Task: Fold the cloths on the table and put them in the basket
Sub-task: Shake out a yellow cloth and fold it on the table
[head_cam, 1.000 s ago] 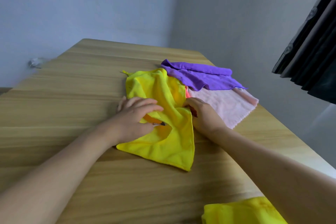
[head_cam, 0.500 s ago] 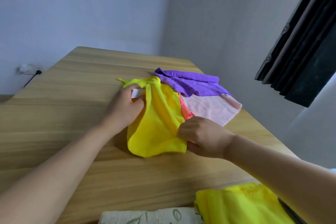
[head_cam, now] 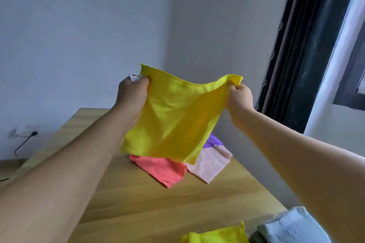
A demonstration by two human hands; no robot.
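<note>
A yellow cloth (head_cam: 177, 116) hangs spread in the air above the wooden table (head_cam: 150, 203). My left hand (head_cam: 132, 94) pinches its upper left corner, where a white label sticks out. My right hand (head_cam: 239, 94) pinches the upper right corner. Under the hanging cloth a coral cloth (head_cam: 162, 169), a pale pink cloth (head_cam: 211, 163) and a bit of a purple cloth (head_cam: 213, 141) lie on the table. No basket shows plainly.
At the bottom edge lie another yellow cloth (head_cam: 215, 235) and a pale blue-white folded cloth (head_cam: 290, 227). A dark curtain (head_cam: 302, 45) hangs at the right by a window. A wall socket with a black cable (head_cam: 23, 140) sits low on the left wall.
Both hands lifted the yellow cloth off the pile and opened it out in the air by its top corners. The coral cloth beneath is now uncovered. The view tilted upward.
</note>
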